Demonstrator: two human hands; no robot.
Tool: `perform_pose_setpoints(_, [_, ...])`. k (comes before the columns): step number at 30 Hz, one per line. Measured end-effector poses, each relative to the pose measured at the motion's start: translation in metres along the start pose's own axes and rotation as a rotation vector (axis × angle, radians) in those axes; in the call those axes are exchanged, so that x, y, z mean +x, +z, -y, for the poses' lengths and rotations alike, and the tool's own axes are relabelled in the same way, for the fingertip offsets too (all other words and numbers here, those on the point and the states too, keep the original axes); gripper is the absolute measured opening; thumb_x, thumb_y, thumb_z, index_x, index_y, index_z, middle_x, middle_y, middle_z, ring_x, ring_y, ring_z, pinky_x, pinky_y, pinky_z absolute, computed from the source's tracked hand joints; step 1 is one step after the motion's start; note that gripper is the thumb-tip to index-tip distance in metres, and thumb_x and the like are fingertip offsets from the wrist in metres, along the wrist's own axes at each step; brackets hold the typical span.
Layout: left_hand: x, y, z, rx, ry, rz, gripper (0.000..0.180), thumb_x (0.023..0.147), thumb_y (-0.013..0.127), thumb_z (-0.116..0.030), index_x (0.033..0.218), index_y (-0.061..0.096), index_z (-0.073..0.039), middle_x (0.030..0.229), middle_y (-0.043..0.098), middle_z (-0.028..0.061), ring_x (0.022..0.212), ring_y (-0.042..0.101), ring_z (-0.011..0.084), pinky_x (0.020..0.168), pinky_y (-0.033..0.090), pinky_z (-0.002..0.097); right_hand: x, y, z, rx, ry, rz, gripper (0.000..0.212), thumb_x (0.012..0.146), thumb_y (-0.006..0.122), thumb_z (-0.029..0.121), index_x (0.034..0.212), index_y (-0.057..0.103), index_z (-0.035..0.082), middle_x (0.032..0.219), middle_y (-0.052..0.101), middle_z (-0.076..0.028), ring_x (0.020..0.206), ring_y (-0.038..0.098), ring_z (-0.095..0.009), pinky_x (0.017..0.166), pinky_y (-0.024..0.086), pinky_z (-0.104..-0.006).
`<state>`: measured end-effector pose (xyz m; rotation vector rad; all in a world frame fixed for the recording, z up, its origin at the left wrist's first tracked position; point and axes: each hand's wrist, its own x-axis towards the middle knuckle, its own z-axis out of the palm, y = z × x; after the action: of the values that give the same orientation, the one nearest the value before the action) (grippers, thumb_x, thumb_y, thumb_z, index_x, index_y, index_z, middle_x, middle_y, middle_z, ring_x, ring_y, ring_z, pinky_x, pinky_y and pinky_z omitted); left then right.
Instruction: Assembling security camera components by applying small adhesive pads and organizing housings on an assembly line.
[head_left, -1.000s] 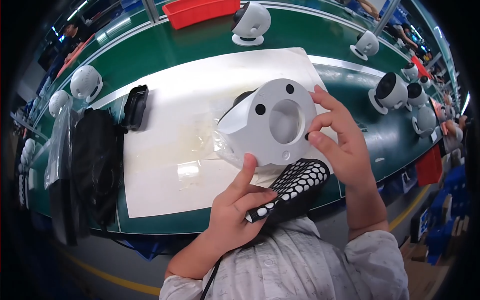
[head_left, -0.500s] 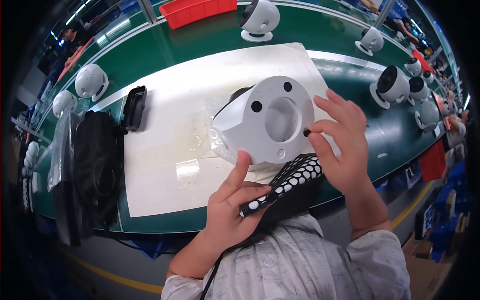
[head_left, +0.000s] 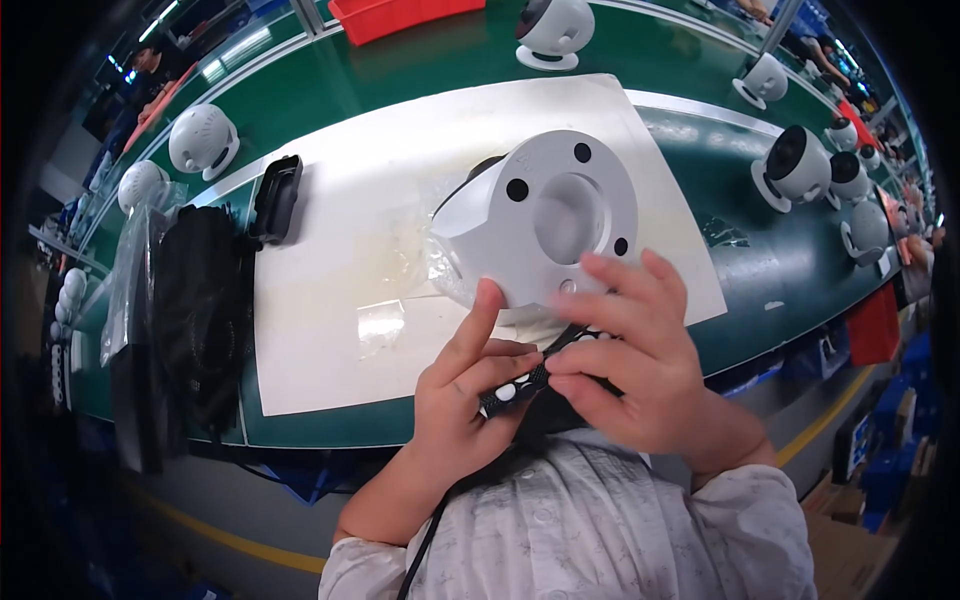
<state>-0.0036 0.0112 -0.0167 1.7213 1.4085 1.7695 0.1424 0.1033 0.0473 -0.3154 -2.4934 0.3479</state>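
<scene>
A white rounded device [head_left: 475, 235] lies on its side with its ring-shaped base facing up. On the base sit three round black pads [head_left: 517, 190], and a pale round recess [head_left: 568, 287] shows near its lower rim. My left hand [head_left: 455, 400] grips a black sheet of round pads with white holes [head_left: 508, 394], its thumb raised against the device's lower edge. My right hand [head_left: 645, 370] covers much of the sheet, thumb and forefinger closed on it beside the left fingertips. Its other fingers are blurred in front of the base.
Under the device lies a white board [head_left: 330, 330] on the green bench. A black tray [head_left: 277, 200] and a black mesh bag [head_left: 205, 320] are on the left. Similar white devices [head_left: 795, 168] stand around, with a red bin [head_left: 400, 18] at the back.
My right hand has left the base's right side and moved down and left to the sheet. The black pad it pinched now sits on the base.
</scene>
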Motion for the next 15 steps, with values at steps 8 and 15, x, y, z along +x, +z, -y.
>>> perform_pose_setpoints(8, [0.000, -0.001, -0.003, 0.028, -0.003, 0.010, 0.032, 0.054, 0.059, 0.011, 0.084, 0.058, 0.002, 0.129, 0.031, 0.0237, 0.085, 0.061, 0.0239, 0.071, 0.048, 0.0286, 0.009, -0.001, 0.003, 0.187, 0.128, -0.120, 0.008, 0.067, 0.062, 0.011, 0.074, 0.059, 0.009, 0.113, 0.052, -0.006, 0.115, 0.039, -0.027, 0.095, 0.020, -0.0414])
perform_pose_setpoints(15, [-0.001, -0.002, -0.005, 0.024, -0.020, 0.011, 0.031, 0.054, 0.058, 0.011, 0.084, 0.058, 0.002, 0.129, 0.032, 0.0235, 0.084, 0.061, 0.0237, 0.069, 0.049, 0.0280, 0.009, -0.003, -0.003, 0.122, 0.046, -0.210, 0.009, 0.064, 0.064, 0.006, 0.072, 0.060, 0.009, 0.112, 0.052, -0.010, 0.116, 0.036, -0.033, 0.093, 0.026, -0.0390])
